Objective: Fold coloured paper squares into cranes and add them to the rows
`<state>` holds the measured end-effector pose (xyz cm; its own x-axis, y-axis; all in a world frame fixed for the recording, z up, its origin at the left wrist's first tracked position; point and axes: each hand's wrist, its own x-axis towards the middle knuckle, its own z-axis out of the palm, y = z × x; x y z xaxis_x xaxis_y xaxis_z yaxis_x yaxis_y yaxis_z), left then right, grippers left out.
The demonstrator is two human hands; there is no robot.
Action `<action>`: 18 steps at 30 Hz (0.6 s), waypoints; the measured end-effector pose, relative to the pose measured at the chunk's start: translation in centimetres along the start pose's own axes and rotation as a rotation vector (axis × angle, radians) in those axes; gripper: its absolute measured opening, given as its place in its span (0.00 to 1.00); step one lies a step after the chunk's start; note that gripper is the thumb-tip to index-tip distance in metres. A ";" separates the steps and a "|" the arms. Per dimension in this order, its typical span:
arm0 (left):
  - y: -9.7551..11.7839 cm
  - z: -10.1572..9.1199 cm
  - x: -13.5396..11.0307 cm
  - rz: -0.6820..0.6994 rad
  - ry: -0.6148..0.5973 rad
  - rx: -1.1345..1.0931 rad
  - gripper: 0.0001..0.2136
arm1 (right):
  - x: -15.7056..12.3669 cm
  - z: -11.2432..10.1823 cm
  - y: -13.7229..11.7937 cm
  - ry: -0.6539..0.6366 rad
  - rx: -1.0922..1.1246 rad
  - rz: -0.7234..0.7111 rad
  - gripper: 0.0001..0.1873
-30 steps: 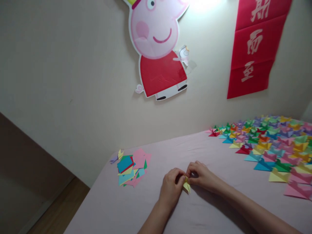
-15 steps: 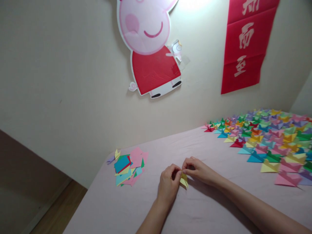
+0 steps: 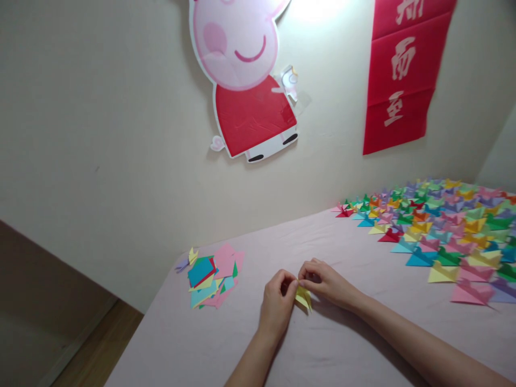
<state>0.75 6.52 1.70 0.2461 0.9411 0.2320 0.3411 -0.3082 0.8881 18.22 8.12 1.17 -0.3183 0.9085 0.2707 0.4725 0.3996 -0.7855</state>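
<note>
Between my hands is a small piece of folded yellow paper (image 3: 303, 299), its pointed ends hanging down toward me. My left hand (image 3: 279, 299) pinches its upper left side between thumb and fingers. The fingertips of my right hand (image 3: 325, 280) are closed on its top corner, close against the left fingertips. The fingers cover the upper part of the paper. To the left lies a loose pile of coloured paper sheets (image 3: 203, 273), blue, pink, yellow and green.
Rows of folded paper cranes (image 3: 447, 228) in many colours fill the right side of the pink-covered surface (image 3: 161, 344). Small yellow (image 3: 193, 256) and purple folded pieces (image 3: 182, 265) lie beside the pile. A pig cutout (image 3: 252, 113) and a red banner (image 3: 403, 80) hang on the wall.
Both hands stay pinched on the yellow paper, with the right fingertips slightly nearer the left ones. The whole view has shifted a little.
</note>
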 end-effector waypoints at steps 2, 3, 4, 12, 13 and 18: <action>-0.1 0.0 0.0 0.001 -0.005 -0.009 0.07 | 0.0 0.0 0.2 0.001 0.014 -0.007 0.08; -0.1 0.0 0.0 0.000 -0.006 -0.016 0.07 | 0.0 0.0 0.2 0.003 0.020 -0.009 0.08; -0.2 0.0 0.0 -0.001 -0.006 -0.024 0.07 | 0.0 0.0 0.3 0.007 0.025 -0.010 0.08; -0.9 0.4 0.1 -0.017 0.074 -0.018 0.07 | -0.2 -0.1 -0.4 0.088 0.041 -0.023 0.07; -0.9 0.6 0.0 -0.057 0.114 -0.064 0.09 | -0.2 0.0 -0.6 0.117 0.042 -0.026 0.07; 0.2 1.9 -0.4 -0.393 0.075 -0.624 0.22 | -0.2 0.1 -0.8 0.247 0.055 -0.044 0.07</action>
<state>2.48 5.83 1.05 0.1414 0.9796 -0.1429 -0.1933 0.1689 0.9665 17.82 7.55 1.71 -0.1237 0.8955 0.4275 0.4152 0.4380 -0.7974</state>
